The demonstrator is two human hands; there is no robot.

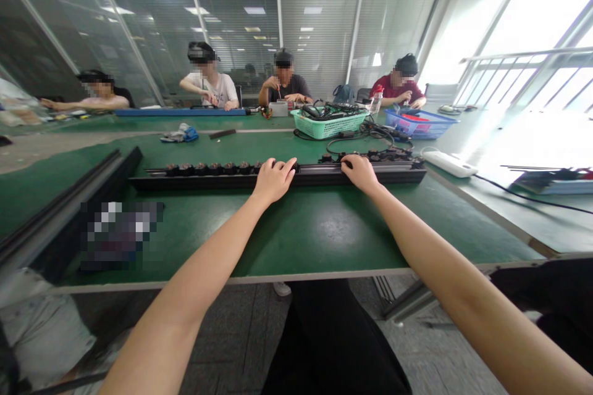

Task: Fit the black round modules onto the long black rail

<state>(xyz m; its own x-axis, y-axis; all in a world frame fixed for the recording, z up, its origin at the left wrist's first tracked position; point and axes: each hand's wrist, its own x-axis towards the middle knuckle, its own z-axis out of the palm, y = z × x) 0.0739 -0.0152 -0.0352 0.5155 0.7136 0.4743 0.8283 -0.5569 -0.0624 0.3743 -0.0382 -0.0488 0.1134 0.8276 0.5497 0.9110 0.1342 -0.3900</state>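
A long black channel-shaped rail (213,183) lies across the green table in front of me. Along its left part sits a row of small black parts with brownish tops (215,169). My left hand (273,182) is over the middle of the rail, its fingers bent around a small black part that they mostly cover. Farther right, my right hand (362,173) is curled, thumb and fingers closed on another small black part at the rail. Bare silvery rods (319,168) run between the two hands. More black parts (389,155) lie behind the rail at the right.
Another long dark rail (99,197) lies at the left. Behind are a green basket (331,126) of cables, a blue basket (419,125) and gloves (180,133). A white power strip (449,162) is at the right. Several people work across the table.
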